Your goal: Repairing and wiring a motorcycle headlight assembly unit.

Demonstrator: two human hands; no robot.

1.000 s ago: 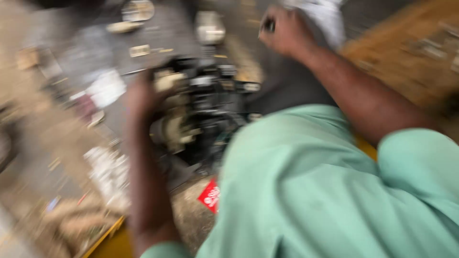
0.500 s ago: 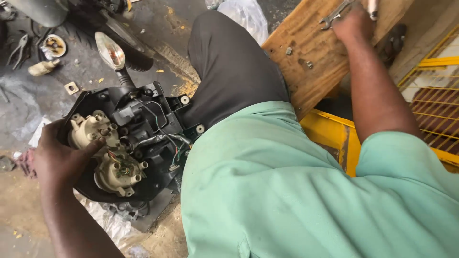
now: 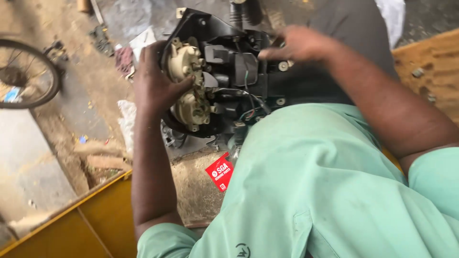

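Two hands work on one black plastic housing (image 3: 229, 71) in the upper middle of the frame, resting on the person's dark-trousered lap just above the green shirt (image 3: 315, 191). The left hand (image 3: 155, 81) is closed around the housing's left edge, thumb pressed against the cream-coloured gauge backs (image 3: 189, 86) that sit inside it. The right hand (image 3: 296, 45) reaches in from the upper right with its fingers narrowed onto the housing's right side, near a small round screw head; motion blur hides whether it pinches anything, so I cannot tell if it holds a part or tool. Thin wires (image 3: 248, 102) loop out of the housing's lower middle.

By the look of it, the step in hand is steadying the unit while the right fingers work at a fastening or connector on its back. The next move probably calls for a firm left-hand grip, so the housing does not twist, and care around the loose wires.

A bicycle wheel (image 3: 28, 71) sits at the upper left, a red tag (image 3: 220, 172) on the ground at lower centre, and a yellow frame (image 3: 71, 224) at lower left.
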